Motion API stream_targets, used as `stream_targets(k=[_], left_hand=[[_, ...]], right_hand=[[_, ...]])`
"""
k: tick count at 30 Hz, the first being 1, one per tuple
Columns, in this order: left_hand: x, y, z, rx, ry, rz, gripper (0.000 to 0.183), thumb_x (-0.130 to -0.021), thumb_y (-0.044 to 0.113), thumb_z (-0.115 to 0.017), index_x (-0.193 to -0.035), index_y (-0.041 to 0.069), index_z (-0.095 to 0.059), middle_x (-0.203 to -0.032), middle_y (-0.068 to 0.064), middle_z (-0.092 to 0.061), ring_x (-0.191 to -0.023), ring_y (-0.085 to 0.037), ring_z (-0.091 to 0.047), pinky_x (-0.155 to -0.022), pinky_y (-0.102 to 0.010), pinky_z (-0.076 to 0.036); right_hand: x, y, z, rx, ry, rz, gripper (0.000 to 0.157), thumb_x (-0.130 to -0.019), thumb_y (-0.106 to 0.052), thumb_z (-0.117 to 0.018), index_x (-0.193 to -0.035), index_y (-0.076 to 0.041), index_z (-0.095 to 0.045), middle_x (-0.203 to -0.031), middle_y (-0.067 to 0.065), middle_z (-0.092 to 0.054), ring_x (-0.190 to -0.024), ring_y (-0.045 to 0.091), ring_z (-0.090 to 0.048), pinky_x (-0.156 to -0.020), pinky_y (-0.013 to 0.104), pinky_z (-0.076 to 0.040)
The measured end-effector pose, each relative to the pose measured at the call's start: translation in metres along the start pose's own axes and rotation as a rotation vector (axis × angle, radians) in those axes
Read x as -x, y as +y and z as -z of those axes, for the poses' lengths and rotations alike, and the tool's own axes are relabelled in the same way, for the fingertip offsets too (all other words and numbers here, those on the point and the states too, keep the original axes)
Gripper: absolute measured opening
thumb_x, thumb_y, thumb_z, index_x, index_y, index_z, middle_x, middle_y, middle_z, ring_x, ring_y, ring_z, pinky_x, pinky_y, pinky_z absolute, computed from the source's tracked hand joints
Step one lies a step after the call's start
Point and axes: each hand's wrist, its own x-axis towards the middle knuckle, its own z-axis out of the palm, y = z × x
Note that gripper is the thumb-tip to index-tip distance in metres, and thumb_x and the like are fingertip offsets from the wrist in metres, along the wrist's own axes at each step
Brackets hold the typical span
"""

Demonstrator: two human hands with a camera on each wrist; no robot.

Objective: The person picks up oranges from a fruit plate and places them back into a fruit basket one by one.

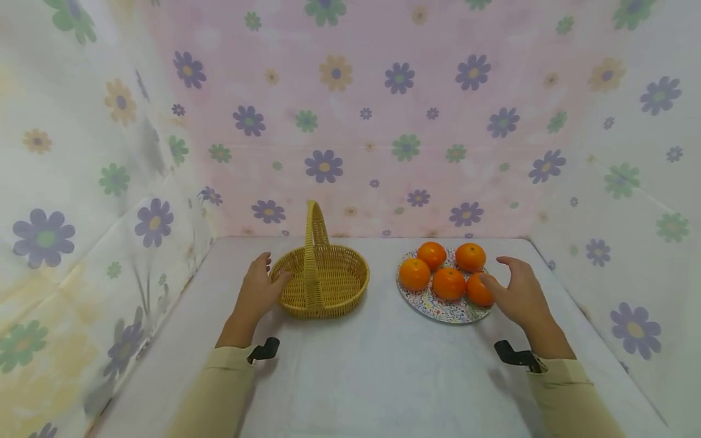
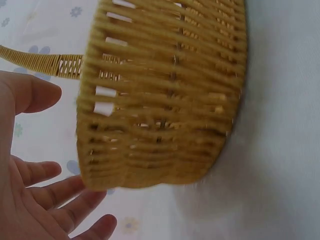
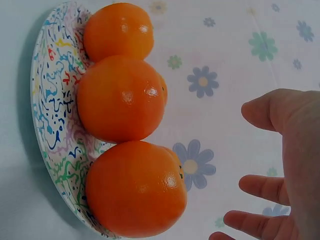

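A yellow woven basket (image 1: pixel 342 286) with a tall arched handle (image 1: pixel 312 261) stands left of centre on the table. My left hand (image 1: pixel 260 289) is at its left side, thumb and fingers spread around the rim; in the left wrist view the fingertips (image 2: pixel 100 200) are right at the basket wall (image 2: pixel 160 100). A plate (image 1: pixel 438 311) with a multicoloured speckled pattern holds several oranges (image 1: pixel 449 283) on the right. My right hand (image 1: pixel 520 295) hovers at the plate's right edge, its thumb overlapping the nearest orange (image 1: pixel 477 291). In the right wrist view its fingers (image 3: pixel 260 225) are spread and grip nothing.
The white table (image 1: pixel 356 377) is enclosed by flowered cloth walls at the back (image 1: pixel 372 207), left and right. Table surface lies between basket and plate and in front of both. Black camera mounts (image 1: pixel 515 354) stick out inward from both wrists.
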Motion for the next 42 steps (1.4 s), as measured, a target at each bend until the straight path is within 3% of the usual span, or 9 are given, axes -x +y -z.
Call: stream_targets(k=[8, 17, 24, 30, 37, 42], left_hand=[[-0.006, 0.007, -0.014, 0.092, 0.016, 0.108, 0.083, -0.099, 0.036, -0.062, -0.163, 0.002, -0.02, -0.163, -0.025, -0.033, -0.149, -0.046, -0.034, -0.119, -0.061, -0.033], [-0.008, 0.003, -0.023, 0.221, 0.047, 0.22, 0.081, -0.098, 0.031, -0.058, -0.164, 0.005, -0.018, -0.166, -0.021, -0.03, -0.152, -0.042, -0.032, -0.123, -0.059, -0.028], [-0.01, 0.003, -0.031, 0.329, 0.121, 0.308, 0.07, -0.1, 0.028, -0.053, -0.161, 0.006, -0.028, -0.165, -0.02, -0.035, -0.153, -0.039, -0.033, -0.123, -0.055, -0.029], [-0.01, 0.001, -0.034, 0.398, 0.206, 0.354, 0.06, -0.098, 0.02, -0.052, -0.155, 0.006, -0.041, -0.157, -0.018, -0.046, -0.146, -0.037, -0.043, -0.12, -0.054, -0.036], [-0.003, -0.004, -0.035, 0.354, 0.308, 0.362, 0.048, -0.092, 0.017, -0.057, -0.138, 0.007, -0.059, -0.136, -0.015, -0.062, -0.122, -0.032, -0.058, -0.101, -0.048, -0.049], [-0.002, -0.004, -0.03, 0.304, 0.356, 0.351, 0.046, -0.086, 0.015, -0.061, -0.132, 0.011, -0.066, -0.123, -0.012, -0.067, -0.11, -0.03, -0.065, -0.091, -0.044, -0.054]], right_hand=[[-0.008, 0.011, -0.004, -0.067, 0.02, -0.094, 0.089, -0.096, -0.06, -0.059, -0.158, -0.002, -0.032, -0.159, 0.034, -0.031, -0.139, 0.054, -0.037, -0.106, 0.07, -0.042], [-0.014, 0.006, -0.004, -0.214, -0.046, -0.184, 0.09, -0.094, -0.047, -0.07, -0.161, -0.006, -0.027, -0.163, 0.03, -0.03, -0.145, 0.051, -0.034, -0.107, 0.066, -0.045], [-0.021, 0.009, -0.007, -0.24, -0.067, -0.208, 0.09, -0.093, -0.043, -0.073, -0.161, -0.006, -0.027, -0.165, 0.029, -0.028, -0.146, 0.051, -0.034, -0.109, 0.066, -0.043], [-0.03, 0.021, -0.023, -0.251, -0.091, -0.213, 0.087, -0.092, -0.038, -0.075, -0.16, -0.005, -0.03, -0.163, 0.029, -0.031, -0.145, 0.051, -0.036, -0.112, 0.063, -0.041], [-0.031, 0.029, -0.033, -0.27, -0.147, -0.237, 0.096, -0.088, -0.042, -0.079, -0.161, -0.007, -0.027, -0.161, 0.029, -0.033, -0.141, 0.05, -0.038, -0.111, 0.063, -0.042], [-0.032, 0.034, -0.032, -0.224, -0.185, -0.198, 0.103, -0.085, -0.05, -0.08, -0.16, -0.005, -0.026, -0.158, 0.032, -0.035, -0.137, 0.05, -0.04, -0.111, 0.065, -0.042]])
